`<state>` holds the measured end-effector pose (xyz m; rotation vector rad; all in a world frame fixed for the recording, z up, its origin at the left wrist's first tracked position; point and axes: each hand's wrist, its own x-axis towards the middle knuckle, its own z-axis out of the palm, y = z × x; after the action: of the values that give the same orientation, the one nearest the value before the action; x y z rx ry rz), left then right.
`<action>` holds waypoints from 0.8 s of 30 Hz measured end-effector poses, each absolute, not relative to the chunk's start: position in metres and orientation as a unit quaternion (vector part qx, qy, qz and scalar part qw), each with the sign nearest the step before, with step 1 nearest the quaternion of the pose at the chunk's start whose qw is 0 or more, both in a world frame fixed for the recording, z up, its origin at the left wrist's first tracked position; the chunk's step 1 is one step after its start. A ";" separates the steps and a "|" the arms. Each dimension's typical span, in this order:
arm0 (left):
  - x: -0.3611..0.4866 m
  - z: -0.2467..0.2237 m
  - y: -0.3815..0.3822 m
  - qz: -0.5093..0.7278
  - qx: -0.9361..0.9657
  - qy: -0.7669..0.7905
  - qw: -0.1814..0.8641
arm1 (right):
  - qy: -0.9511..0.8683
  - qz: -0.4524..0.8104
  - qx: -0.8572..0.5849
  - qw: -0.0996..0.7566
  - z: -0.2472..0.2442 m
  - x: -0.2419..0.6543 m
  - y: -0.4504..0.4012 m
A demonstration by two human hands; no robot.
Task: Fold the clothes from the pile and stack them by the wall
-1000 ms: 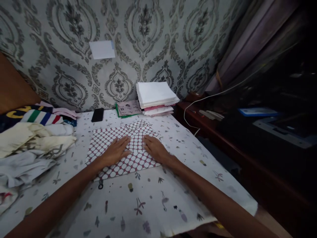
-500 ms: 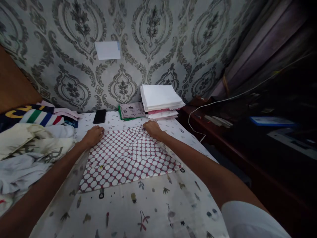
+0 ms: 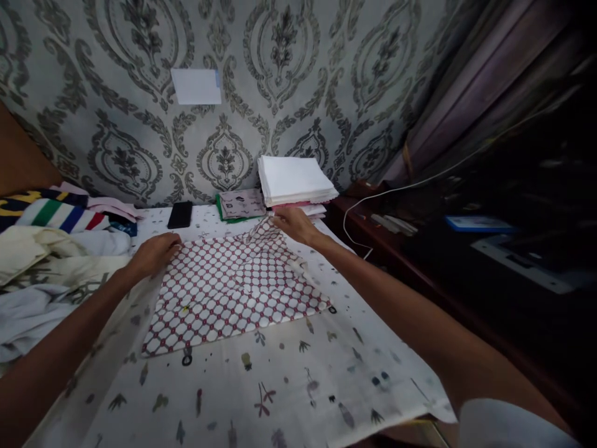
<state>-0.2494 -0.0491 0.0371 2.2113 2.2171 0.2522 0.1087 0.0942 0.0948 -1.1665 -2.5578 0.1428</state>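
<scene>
A white cloth with a red and grey lattice pattern (image 3: 209, 292) lies folded on the table, roughly a rectangle. My right hand (image 3: 295, 225) pinches its far right corner and lifts it, so the fabric there bunches into creases. At the far left corner, my left hand (image 3: 156, 254) has its fingers curled on the cloth's edge; the fingertips are partly hidden. Just beyond my right hand stands a stack of folded white cloths (image 3: 296, 180), with a pink one lower down.
A printed cover (image 3: 261, 386) spreads over the table. Behind the cloth are a black phone (image 3: 180, 214) and folded grey and green cloths (image 3: 242, 204). Rumpled clothes (image 3: 56, 261) pile up at left. A white cable (image 3: 347, 218) hangs by a dark desk (image 3: 420, 274) at right.
My right hand has raised the cloth's far right corner and moved slightly away towards the stack. The left hand has shifted a little left at its corner. The view has turned slightly right.
</scene>
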 end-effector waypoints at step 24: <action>-0.166 0.034 -0.101 0.158 0.777 0.609 0.018 | -0.932 -0.015 -0.356 0.067 0.013 0.130 -0.013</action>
<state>-0.1659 -0.1010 0.0344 2.4145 1.8901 0.4899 0.1297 -0.0127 0.0132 -1.0716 -2.8094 -0.0448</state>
